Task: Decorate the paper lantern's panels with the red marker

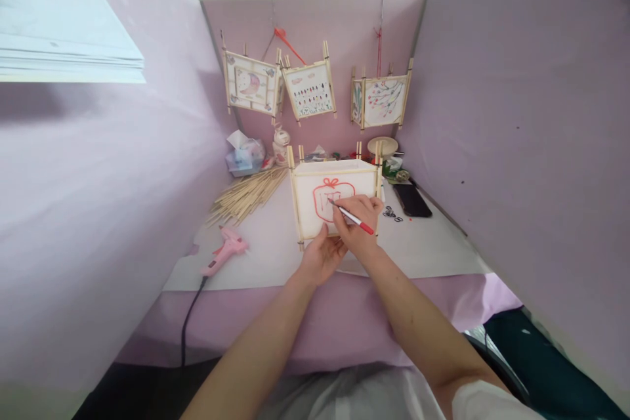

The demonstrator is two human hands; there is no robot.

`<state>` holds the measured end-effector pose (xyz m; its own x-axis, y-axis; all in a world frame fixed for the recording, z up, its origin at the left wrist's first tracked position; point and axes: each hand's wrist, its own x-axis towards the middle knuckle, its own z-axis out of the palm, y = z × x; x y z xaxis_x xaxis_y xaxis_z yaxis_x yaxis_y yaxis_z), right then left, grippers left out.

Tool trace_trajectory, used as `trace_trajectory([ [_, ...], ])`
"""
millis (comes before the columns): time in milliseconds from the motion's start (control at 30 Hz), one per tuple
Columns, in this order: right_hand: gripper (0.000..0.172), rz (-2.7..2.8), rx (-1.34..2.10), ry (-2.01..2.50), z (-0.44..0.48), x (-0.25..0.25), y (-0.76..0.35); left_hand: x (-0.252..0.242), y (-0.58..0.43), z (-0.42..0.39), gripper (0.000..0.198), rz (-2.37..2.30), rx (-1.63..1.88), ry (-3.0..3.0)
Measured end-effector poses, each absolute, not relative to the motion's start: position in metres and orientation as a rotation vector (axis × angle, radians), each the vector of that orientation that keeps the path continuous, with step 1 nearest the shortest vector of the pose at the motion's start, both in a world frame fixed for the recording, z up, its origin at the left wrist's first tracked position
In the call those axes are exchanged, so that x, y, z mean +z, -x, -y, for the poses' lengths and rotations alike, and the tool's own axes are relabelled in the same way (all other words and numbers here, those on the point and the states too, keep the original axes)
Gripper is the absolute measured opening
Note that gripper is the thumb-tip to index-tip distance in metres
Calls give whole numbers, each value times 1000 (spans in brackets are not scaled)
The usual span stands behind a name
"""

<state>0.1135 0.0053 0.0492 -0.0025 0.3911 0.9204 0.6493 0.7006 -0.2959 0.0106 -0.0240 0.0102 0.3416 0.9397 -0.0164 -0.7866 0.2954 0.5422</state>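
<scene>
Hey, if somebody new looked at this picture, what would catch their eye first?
Probably the white lantern at the centre, with its red outline drawing, where the right hand holds a red-and-white marker to the front and the left hand is at the lower edge. Next, perhaps, the three decorated lanterns hanging before the pink back panel, and the pink glue gun at the table's left.

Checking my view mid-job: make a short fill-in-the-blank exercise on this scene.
The person's right hand holds a slim white pen with a ____ rear end.
A pink plastic glue gun lies to the ____ of the white, stick-framed box.
A flat black phone lies to the ____ of that box.
Missing words: red; left; right.
</scene>
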Motion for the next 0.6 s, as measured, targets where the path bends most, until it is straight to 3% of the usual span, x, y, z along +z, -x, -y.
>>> trace_trajectory([
  [600, 4, 1609, -245, 875, -6, 49, -113, 8, -10, 22, 41, -365, 1168, -495],
])
